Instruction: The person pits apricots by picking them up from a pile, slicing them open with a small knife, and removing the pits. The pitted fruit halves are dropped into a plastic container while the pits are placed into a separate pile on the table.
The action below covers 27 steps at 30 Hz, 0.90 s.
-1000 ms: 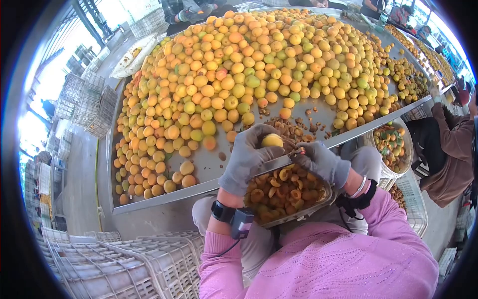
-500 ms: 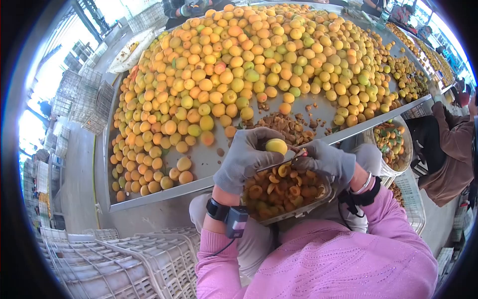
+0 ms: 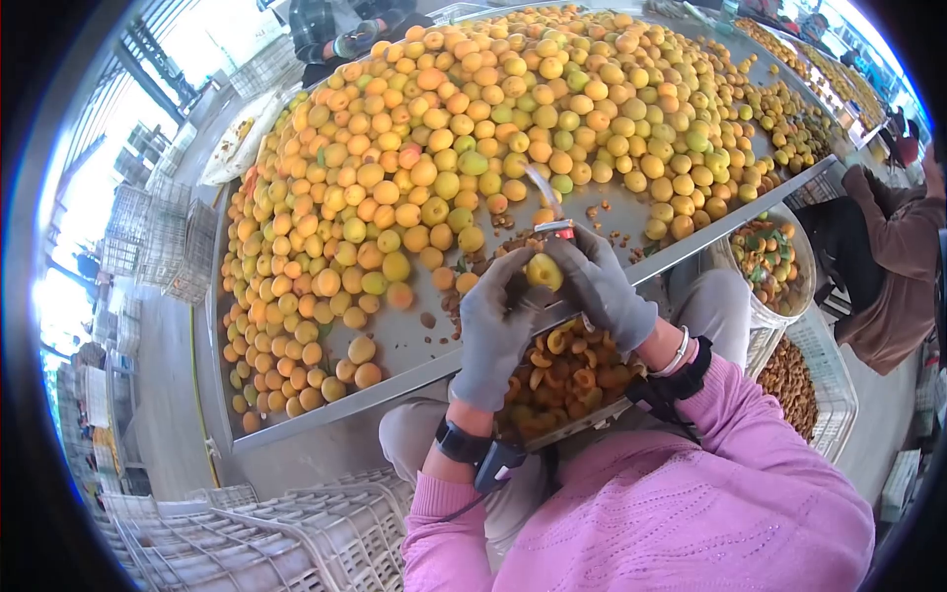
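Observation:
My left hand [image 3: 496,331], in a grey glove, has its fingers closed around a yellow apricot [image 3: 544,271]. A dark spot shows on the side of the apricot that faces me; whether it is a cut or the pit is hard to tell. In my gloved right hand [image 3: 610,291] is a small knife [image 3: 542,185] with a reddish handle, its blurred blade pointing up and away over the table. The fingers of that hand also touch the apricot's right side. Below both hands, a basket [image 3: 584,422] on my lap holds many pitted apricot halves [image 3: 567,380].
A metal table [image 3: 395,373] carries a large heap of whole apricots [image 3: 434,168] and some brown pits. To my right stand a white bucket [image 3: 811,286] of fruit and a crate of pits [image 3: 789,385]. White crates [image 3: 266,538] are at lower left; a co-worker [image 3: 883,266] sits at right.
The knife has swung up, its blade now pointing away from me. My hands have come closer together around the apricot, and the view has shifted slightly.

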Each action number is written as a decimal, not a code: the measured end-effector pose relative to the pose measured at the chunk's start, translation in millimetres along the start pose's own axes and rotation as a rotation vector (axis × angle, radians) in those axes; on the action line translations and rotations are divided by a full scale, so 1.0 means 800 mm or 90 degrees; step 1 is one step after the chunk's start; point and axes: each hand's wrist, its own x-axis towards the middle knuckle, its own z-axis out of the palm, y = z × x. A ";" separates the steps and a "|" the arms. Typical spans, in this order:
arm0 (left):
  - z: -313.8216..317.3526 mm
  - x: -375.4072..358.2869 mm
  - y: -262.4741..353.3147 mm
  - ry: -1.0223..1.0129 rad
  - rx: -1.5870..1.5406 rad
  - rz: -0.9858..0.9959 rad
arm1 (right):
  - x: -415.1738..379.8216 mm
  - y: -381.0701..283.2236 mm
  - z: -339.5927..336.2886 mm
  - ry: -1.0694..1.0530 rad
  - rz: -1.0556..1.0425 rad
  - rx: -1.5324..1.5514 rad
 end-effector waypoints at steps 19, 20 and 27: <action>0.019 -0.010 -0.007 0.088 -0.369 -0.369 | 0.007 0.019 0.004 -0.007 -0.474 -0.560; 0.020 -0.008 -0.004 0.101 -0.414 -0.400 | 0.009 0.018 0.002 -0.021 -0.456 -0.551; 0.012 -0.014 -0.007 -0.058 -0.018 0.041 | 0.021 0.039 -0.049 -0.076 -0.326 -0.320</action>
